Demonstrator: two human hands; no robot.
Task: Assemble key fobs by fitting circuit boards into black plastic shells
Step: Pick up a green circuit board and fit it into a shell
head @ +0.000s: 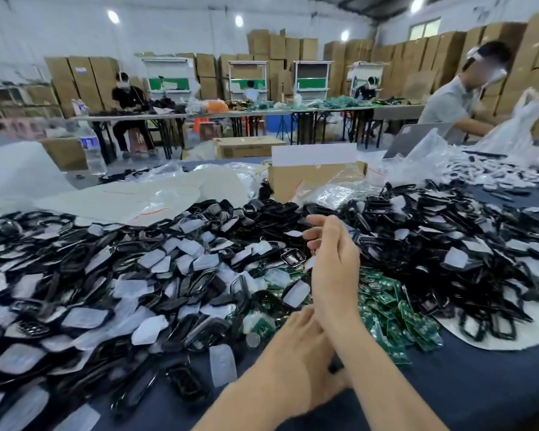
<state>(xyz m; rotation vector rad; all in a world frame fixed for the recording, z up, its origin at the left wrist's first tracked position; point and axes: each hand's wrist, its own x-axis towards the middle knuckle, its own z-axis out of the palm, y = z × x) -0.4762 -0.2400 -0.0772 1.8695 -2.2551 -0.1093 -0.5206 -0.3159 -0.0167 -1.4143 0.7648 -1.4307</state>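
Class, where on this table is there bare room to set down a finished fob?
Bare blue cloth at the near right, bordered by the green boards and the white sheet. Everywhere left and ahead, black shells lie heaped.

**Single head-worn, wide-angle view, directed forward and down.**
The table [479, 384] is viewed from close above its near edge, the shells [262, 213] filling the foreground; the cartons [280, 48] at the far wall are taken in at the top.
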